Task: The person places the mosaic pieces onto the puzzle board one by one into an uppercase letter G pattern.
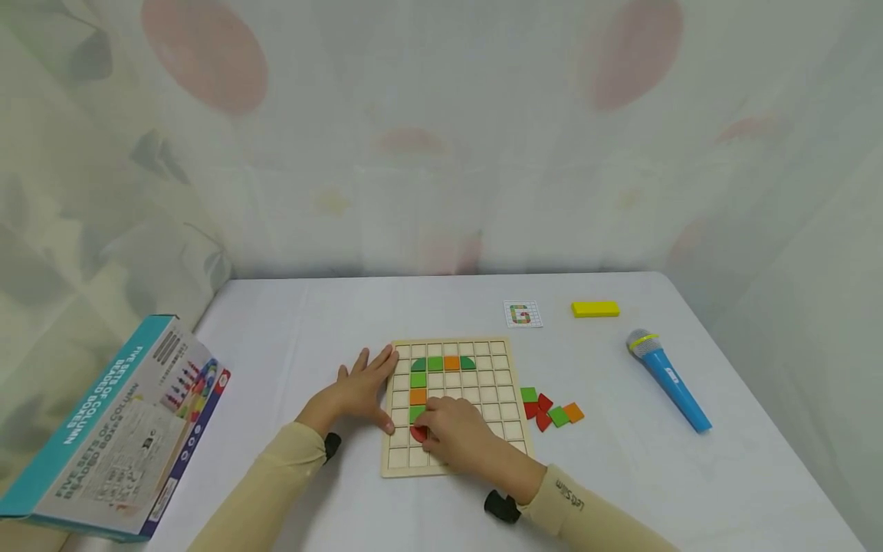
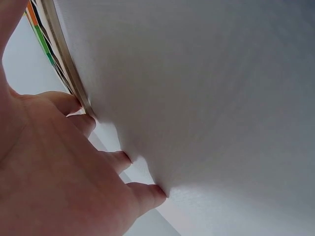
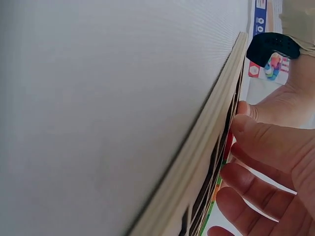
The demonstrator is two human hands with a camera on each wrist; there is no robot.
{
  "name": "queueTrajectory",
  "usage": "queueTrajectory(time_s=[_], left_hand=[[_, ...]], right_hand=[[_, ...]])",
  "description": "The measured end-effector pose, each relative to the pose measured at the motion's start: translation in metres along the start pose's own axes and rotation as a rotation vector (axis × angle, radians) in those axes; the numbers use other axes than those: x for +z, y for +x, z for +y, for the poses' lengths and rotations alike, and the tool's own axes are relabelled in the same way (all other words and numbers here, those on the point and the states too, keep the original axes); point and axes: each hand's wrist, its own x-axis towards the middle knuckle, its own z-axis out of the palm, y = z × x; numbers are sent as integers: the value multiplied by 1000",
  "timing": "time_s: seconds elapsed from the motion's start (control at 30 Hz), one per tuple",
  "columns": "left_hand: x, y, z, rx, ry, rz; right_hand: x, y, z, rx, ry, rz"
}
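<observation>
A wooden grid board (image 1: 491, 397) lies on the table with a bracket-shaped row of tiles in its cells. Across its upper part run a dark green rounded tile (image 1: 418, 365), a green square, an orange square (image 1: 451, 363) and another dark green rounded tile. Green and orange squares go down the left side. My right hand (image 1: 458, 433) pinches a red rounded tile (image 1: 418, 434) at the lower end of that column; the fingers partly hide it. My left hand (image 1: 355, 395) rests with spread fingers along the board's left edge, fingertips touching the board and the tablecloth (image 2: 197, 98).
Loose red, green and orange tiles (image 1: 557, 416) lie right of the board. Behind them are a small pattern card (image 1: 523, 314) and a yellow block (image 1: 595, 309). A blue toy microphone (image 1: 672, 387) lies at the right. A printed box (image 1: 117, 429) stands at the left.
</observation>
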Motion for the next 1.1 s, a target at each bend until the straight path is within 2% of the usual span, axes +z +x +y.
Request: queueTrajectory(time_s=[0.17, 0.37, 0.7, 0.83, 0.93, 1.1], left_hand=[[-1, 5, 2, -3, -3, -7], [-1, 8, 4, -2, -6, -11], [0, 0, -1, -1, -10, 1], [-2, -2, 1, 4, -19, 0], [-2, -1, 1, 5, -17, -1], [-1, 0, 1, 7, -19, 0]], right_hand=[[-5, -6, 8, -9, -15, 32], [-20, -23, 28, 85, 16, 75], [-40, -72, 84, 207, 49, 197], [-47, -94, 105, 311, 68, 183], [-49, -108, 116, 375, 69, 137], [-49, -121, 125, 419, 90, 51]])
